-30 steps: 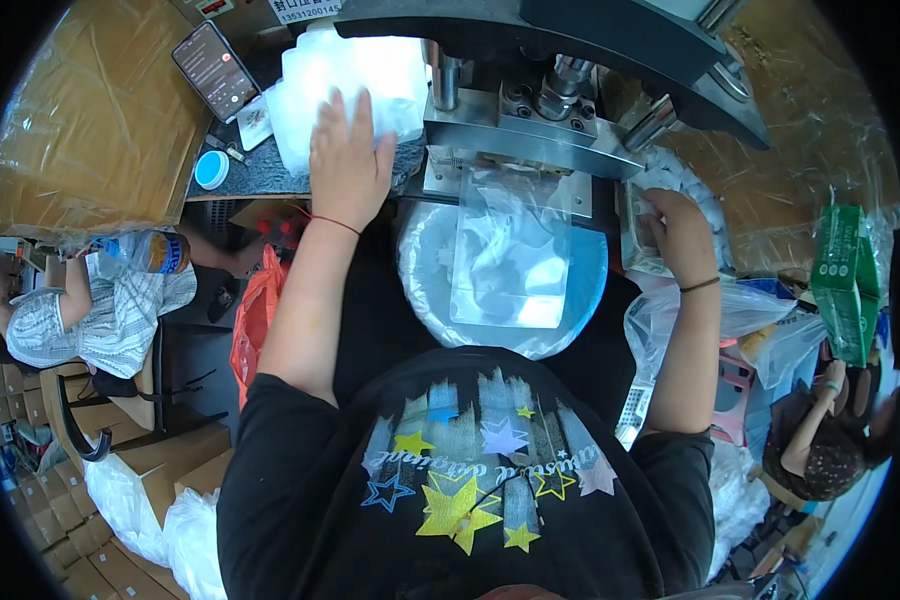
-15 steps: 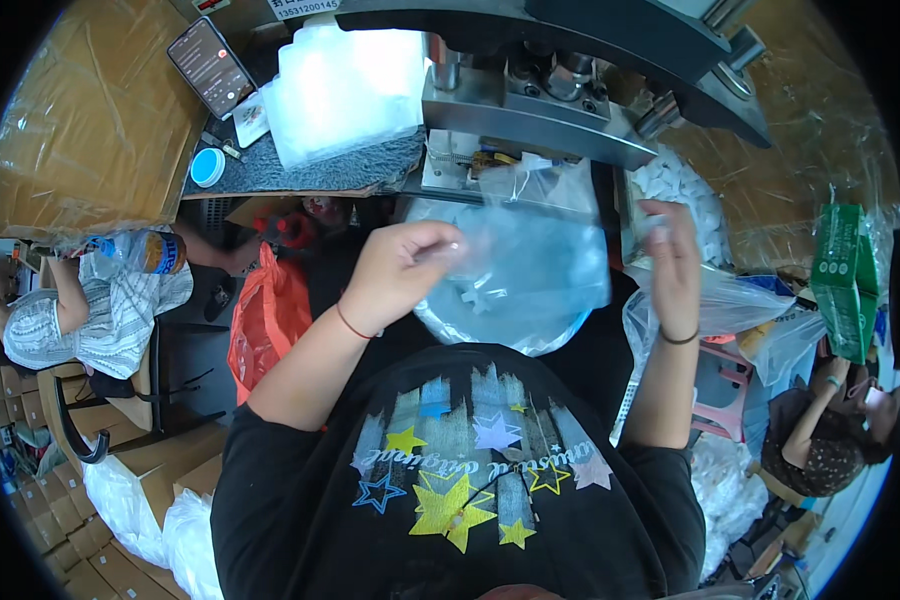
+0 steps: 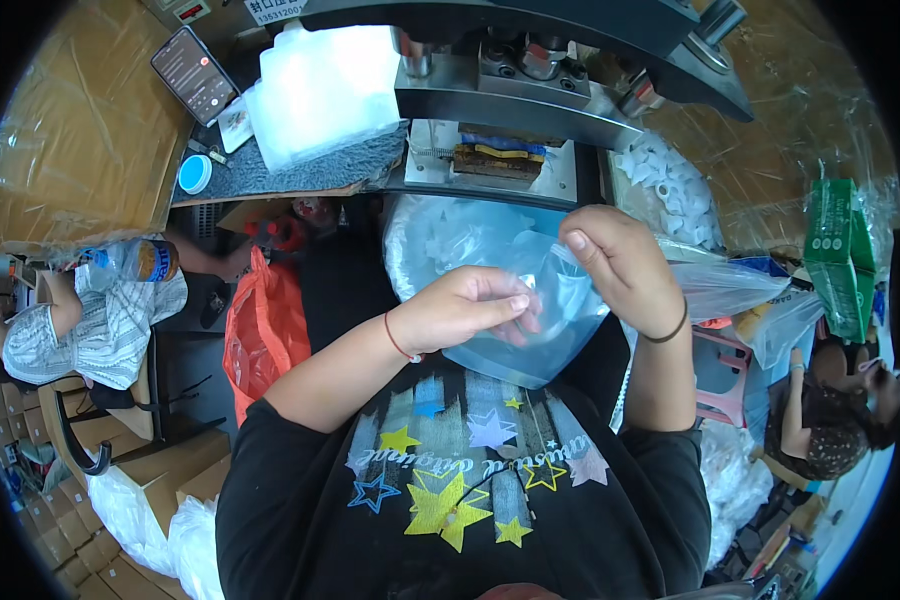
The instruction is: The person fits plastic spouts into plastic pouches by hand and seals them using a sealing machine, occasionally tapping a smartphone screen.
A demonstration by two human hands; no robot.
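Note:
A clear plastic bag [image 3: 568, 290] is in my right hand [image 3: 625, 265], pinched at its upper edge between thumb and curled fingers. My left hand [image 3: 475, 308] is closed beside it, thumb against fingers, with the fingertips partly blurred behind or against the film. A small pale bit shows at those fingertips; what they grip, I cannot make out. Beneath both hands is a bluish tub [image 3: 402, 245] with a clear plastic lining and pale scraps inside. Beyond the hands, a press machine [image 3: 530, 110] stands over a die block [image 3: 500, 158] with blue and yellow strips.
A stack of clear bags [image 3: 325, 95] lies on the grey cloth [image 3: 270, 180] near a phone [image 3: 195, 75] and a blue-lidded jar [image 3: 195, 174]. White scraps [image 3: 670, 185] fill a tray on the right. A red bag [image 3: 260, 330] hangs left. Other people sit at both sides.
The clear bag has come off the die area toward me. My right hand has moved left and closed on it; my left hand has moved right and nearer my body.

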